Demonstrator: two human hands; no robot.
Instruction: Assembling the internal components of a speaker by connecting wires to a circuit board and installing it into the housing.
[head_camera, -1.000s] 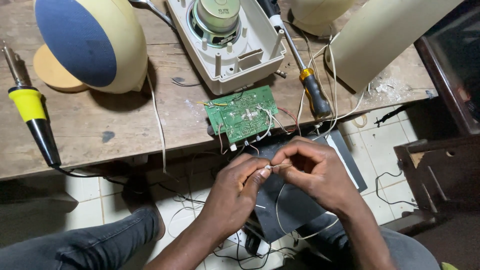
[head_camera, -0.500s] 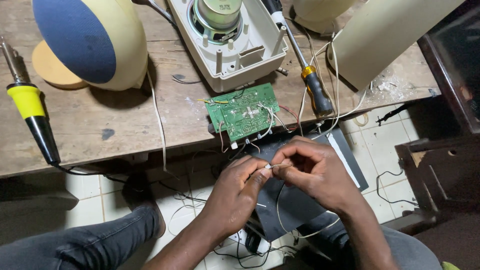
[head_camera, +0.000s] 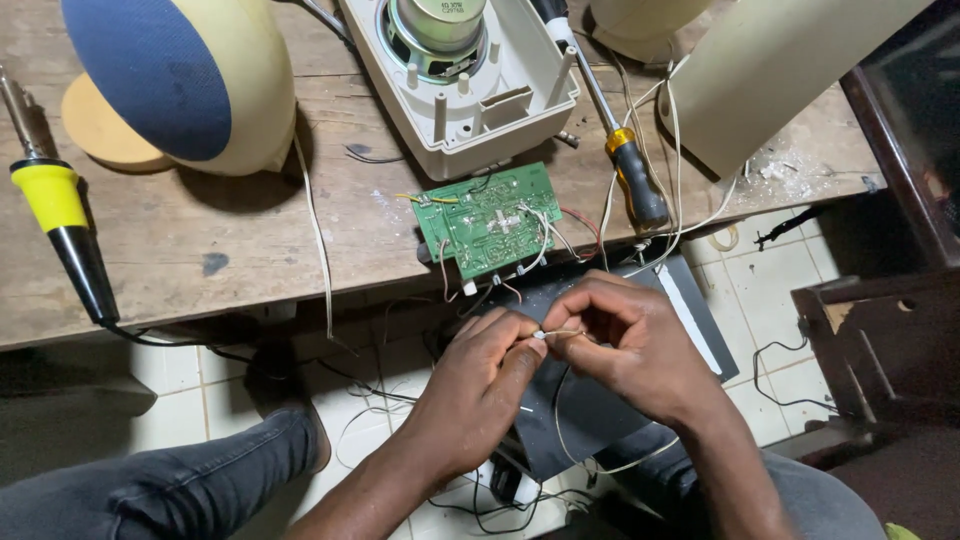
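A: What had moved since the earlier frame?

B: Very little. Both hands stayed below the bench (head_camera: 200, 250) edge, over the lap; the view had only drifted slightly. The board (head_camera: 490, 220) and screwdriver (head_camera: 625, 165) lay where they were.

A: And the hands?

B: The left hand (head_camera: 480, 385) had thumb and forefinger pressed together on the end of a thin pale wire (head_camera: 560, 333). The right hand (head_camera: 630, 345) pinched the same wire just beside that point, its fingers curled in. The fingertips of the two hands nearly touched.

A: So which step was that?

B: By my judgement, working the wire's end, twisting or baring it; the frame was too small to tell which. The next move would have called for a steady pinch and small turns between the fingertips, with no tug on the leads running up to the board.

A: Where did the wire lie?

B: Between the two pinches, in the air in front of a dark panel (head_camera: 600, 400) leaning under the bench, its slack looping down past the right wrist. The soldering iron (head_camera: 65, 225) lay well apart at the left, the open speaker shell (head_camera: 465, 75) beyond the board.
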